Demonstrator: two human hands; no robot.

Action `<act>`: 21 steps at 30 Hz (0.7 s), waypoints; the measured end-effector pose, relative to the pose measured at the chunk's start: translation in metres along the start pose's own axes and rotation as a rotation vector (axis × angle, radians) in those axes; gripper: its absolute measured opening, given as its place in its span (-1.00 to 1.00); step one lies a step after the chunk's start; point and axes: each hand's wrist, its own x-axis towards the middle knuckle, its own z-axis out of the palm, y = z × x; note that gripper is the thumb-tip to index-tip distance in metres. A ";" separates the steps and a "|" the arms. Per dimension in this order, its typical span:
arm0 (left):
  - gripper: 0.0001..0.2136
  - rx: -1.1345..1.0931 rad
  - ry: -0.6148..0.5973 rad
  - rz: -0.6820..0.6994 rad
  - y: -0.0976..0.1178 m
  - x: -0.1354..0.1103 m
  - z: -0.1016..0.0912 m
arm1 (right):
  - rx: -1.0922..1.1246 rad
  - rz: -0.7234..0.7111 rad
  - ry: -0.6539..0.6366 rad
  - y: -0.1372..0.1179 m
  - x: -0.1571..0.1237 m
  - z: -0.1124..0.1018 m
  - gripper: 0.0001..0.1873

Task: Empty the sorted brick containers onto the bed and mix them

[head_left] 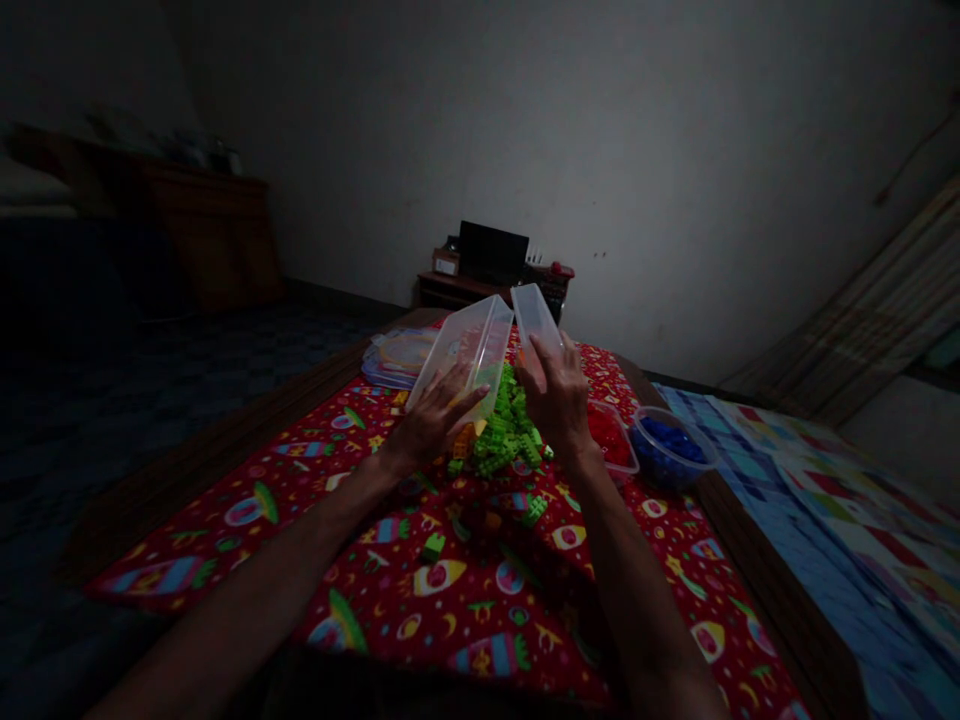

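My left hand [435, 420] grips a clear plastic container [469, 350] that is tipped up on its side over a heap of green toy bricks [508, 432]. A second clear plastic container [534, 318] is held upended by my right hand [556, 395], right beside the first. Both boxes lean over the heap on a red patterned cloth [450, 590]. A few orange bricks [465, 440] lie at the heap's left edge, and loose green bricks [534, 510] are scattered nearer to me.
To the right stand a box of red bricks [611, 435] and a round tub of blue bricks [671, 445]. Flat lids [397, 358] lie at the far left of the cloth. The wooden table edge [757, 570] runs beside a patterned mat [840, 520]. The room is dark.
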 end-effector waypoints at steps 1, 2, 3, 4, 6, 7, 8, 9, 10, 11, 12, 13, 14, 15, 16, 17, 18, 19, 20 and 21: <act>-0.31 0.001 -0.003 0.009 0.000 0.000 0.001 | 0.005 0.010 0.018 0.001 0.000 -0.001 -0.58; -0.29 -0.001 0.007 0.013 -0.001 0.000 0.001 | 0.009 0.017 0.033 0.002 0.001 -0.002 -0.58; -0.27 -0.008 0.027 0.017 -0.001 0.000 0.000 | 0.013 0.023 0.047 0.003 0.001 -0.003 -0.58; -0.25 -0.020 0.055 0.019 -0.001 0.001 -0.001 | 0.015 0.029 0.062 0.004 0.002 -0.004 -0.58; -0.22 -0.050 0.119 0.000 0.000 0.003 -0.006 | 0.023 0.046 0.100 0.007 0.003 -0.006 -0.58; -0.21 -0.065 0.150 -0.031 0.000 0.004 -0.008 | 0.034 0.057 0.121 0.008 0.004 -0.007 -0.58; -0.21 -0.079 0.178 -0.084 0.001 0.005 -0.011 | 0.051 0.070 0.144 0.010 0.005 -0.008 -0.57; -0.21 -0.092 0.208 -0.156 0.001 0.006 -0.014 | 0.074 0.086 0.168 0.013 0.005 -0.009 -0.57; -0.20 -0.106 0.244 -0.237 0.001 0.007 -0.017 | 0.101 0.109 0.192 0.015 0.006 -0.009 -0.56; -0.17 -0.124 0.283 -0.317 0.001 0.008 -0.019 | 0.131 0.141 0.216 0.018 0.007 -0.010 -0.55; -0.14 -0.145 0.322 -0.385 0.000 0.009 -0.021 | 0.162 0.182 0.238 0.020 0.007 -0.009 -0.54; -0.10 -0.167 0.363 -0.437 -0.001 0.010 -0.023 | 0.194 0.229 0.253 0.023 0.007 -0.009 -0.54; -0.08 -0.186 0.397 -0.473 -0.002 0.011 -0.025 | 0.226 0.278 0.261 0.025 0.008 -0.008 -0.53; -0.06 -0.199 0.422 -0.495 -0.004 0.012 -0.026 | 0.258 0.323 0.263 0.027 0.008 -0.007 -0.52; -0.05 -0.206 0.437 -0.507 -0.005 0.013 -0.027 | 0.291 0.363 0.263 0.028 0.008 -0.006 -0.52; -0.05 -0.209 0.448 -0.515 -0.006 0.014 -0.028 | 0.323 0.395 0.265 0.029 0.008 -0.006 -0.51; -0.05 -0.213 0.456 -0.521 -0.006 0.014 -0.030 | 0.355 0.421 0.268 0.030 0.008 -0.005 -0.51; -0.05 -0.221 0.461 -0.527 -0.007 0.015 -0.031 | 0.384 0.441 0.273 0.029 0.008 -0.005 -0.51; -0.05 -0.232 0.468 -0.530 -0.006 0.015 -0.032 | 0.409 0.458 0.279 0.029 0.008 -0.005 -0.51; -0.06 -0.245 0.480 -0.532 -0.006 0.015 -0.033 | 0.430 0.473 0.284 0.029 0.008 -0.005 -0.51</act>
